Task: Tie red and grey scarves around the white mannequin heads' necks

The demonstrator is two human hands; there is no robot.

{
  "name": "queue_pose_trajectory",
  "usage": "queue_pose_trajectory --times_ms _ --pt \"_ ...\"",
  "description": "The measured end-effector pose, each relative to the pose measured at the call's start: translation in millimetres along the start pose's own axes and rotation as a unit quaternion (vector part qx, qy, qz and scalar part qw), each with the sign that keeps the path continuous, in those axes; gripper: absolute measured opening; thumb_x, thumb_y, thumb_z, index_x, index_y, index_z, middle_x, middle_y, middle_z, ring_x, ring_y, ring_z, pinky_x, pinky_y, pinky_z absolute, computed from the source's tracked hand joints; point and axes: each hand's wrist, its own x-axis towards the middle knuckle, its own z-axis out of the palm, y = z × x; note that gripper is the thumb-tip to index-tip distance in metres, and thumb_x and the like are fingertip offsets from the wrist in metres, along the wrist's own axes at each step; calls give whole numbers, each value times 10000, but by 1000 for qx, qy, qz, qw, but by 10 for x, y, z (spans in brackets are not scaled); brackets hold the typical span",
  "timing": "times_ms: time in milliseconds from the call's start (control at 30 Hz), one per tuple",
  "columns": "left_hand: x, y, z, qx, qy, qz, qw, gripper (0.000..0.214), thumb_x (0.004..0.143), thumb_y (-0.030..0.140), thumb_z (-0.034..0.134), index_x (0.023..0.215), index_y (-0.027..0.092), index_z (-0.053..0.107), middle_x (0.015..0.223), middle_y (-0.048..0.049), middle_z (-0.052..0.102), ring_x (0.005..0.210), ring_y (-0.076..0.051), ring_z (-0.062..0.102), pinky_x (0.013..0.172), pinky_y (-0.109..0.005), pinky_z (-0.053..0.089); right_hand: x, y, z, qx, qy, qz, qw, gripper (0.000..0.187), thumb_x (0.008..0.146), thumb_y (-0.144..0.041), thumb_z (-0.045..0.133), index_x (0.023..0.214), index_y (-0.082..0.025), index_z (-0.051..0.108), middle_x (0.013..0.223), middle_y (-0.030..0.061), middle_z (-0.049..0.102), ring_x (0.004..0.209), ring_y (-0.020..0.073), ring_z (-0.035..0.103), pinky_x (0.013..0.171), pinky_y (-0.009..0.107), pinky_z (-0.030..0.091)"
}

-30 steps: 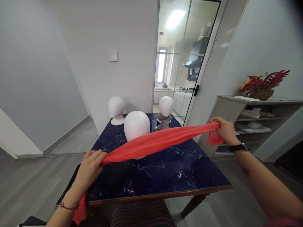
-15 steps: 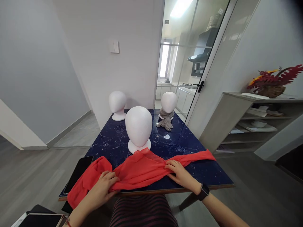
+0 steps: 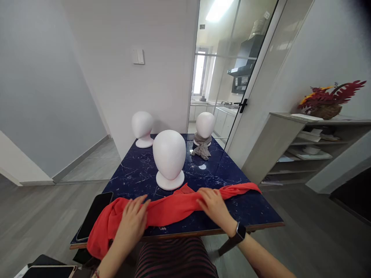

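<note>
A red scarf (image 3: 171,209) lies along the near edge of the table, gathered into a long band. Its left end is bunched and hangs over the edge, while the right end tapers across the tabletop. My left hand (image 3: 135,218) rests on the left part of the cloth with fingers stretched forward. On the band's right side lies my right hand (image 3: 215,206), fingers apart and bent slightly over the fabric. Just beyond the scarf stands a white foam mannequin head (image 3: 169,154), upright on its round base, with nothing on it.
Farther back are a second white foam head (image 3: 142,125) and a third foam head (image 3: 205,124) with a grey scarf (image 3: 202,148) around its neck. A black phone-like slab (image 3: 95,214) lies at the table's left edge. The dark blue marbled table (image 3: 136,166) meets a glass door.
The scarf's middle has gone from a wide spread to a narrower folded band, and its peak near the head has dropped. Both hands have shifted slightly forward, their fingers more extended.
</note>
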Motion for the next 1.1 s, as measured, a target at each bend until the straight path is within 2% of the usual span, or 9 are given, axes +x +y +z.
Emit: queue_pose_trajectory --times_ms 100,200,267,500,700,767,900,1000,1100 --pt "-39 330 136 -72 -41 67 994 498 854 300 446 1345 240 389 1368 -76 455 1245 -241 405 1057 -455 287 -37 -339 153 89 -49 -70 992 358 858 -331 529 1197 -220 498 1215 93 556 1132 237 481 944 420 355" --pt "-6 565 280 -90 -46 40 994 540 850 314 452 1371 224 348 1358 -90 459 1227 -253 411 1020 -449 324 -7 -477 316 128 -49 -55 989 206 898 -188 429 1068 -206 545 1053 61 626 1021 201 546 928 407 392" --pt "56 630 333 -79 -53 3 995 555 833 263 466 1372 203 349 1301 -104 498 1182 -260 434 997 -450 330 31 -475 384 158 -34 -45 986 230 910 -130 355 1036 -189 538 987 59 642 952 182 579 911 387 418" --pt "197 399 256 -75 -106 -70 989 551 710 -6 398 1201 188 555 1164 -99 535 1076 -227 463 946 -394 360 10 -92 358 171 -28 25 985 268 952 -199 268 1119 -181 477 928 58 652 809 170 641 673 271 493" --pt "133 195 213 -140 -77 -44 986 416 782 63 408 1112 232 597 1098 -56 577 1029 -213 494 944 -412 367 -79 431 194 -75 -40 62 994 293 869 -61 344 1069 -165 531 908 91 634 810 201 619 704 315 473" --pt "144 263 237 -135 -68 -32 988 391 795 77 416 1102 233 602 1075 -54 588 1013 -215 501 933 -415 372 -46 301 139 -91 -17 55 994 343 832 -30 366 1095 -165 541 997 123 621 925 229 588 815 383 447" --pt "214 481 291 -134 -74 -4 988 381 794 67 417 1088 227 600 1070 -51 592 992 -204 506 905 -381 387 118 -350 128 39 -15 -80 996 499 826 -83 407 1312 -199 396 1263 103 515 1171 217 452 1036 452 285" --pt "220 536 276 -124 -87 12 988 363 817 83 389 1096 215 579 1108 -58 587 1016 -202 499 904 -371 381 236 -680 217 85 -72 -110 988 462 831 -147 476 1285 -208 420 1188 85 563 1097 213 502 972 416 360" --pt "134 448 201 -103 -106 -21 989 367 784 40 353 1034 189 576 1050 -61 604 982 -203 514 851 -349 397 273 -679 328 87 -108 -83 987 280 838 -110 466 1091 -199 543 974 50 634 918 192 579 828 339 441"
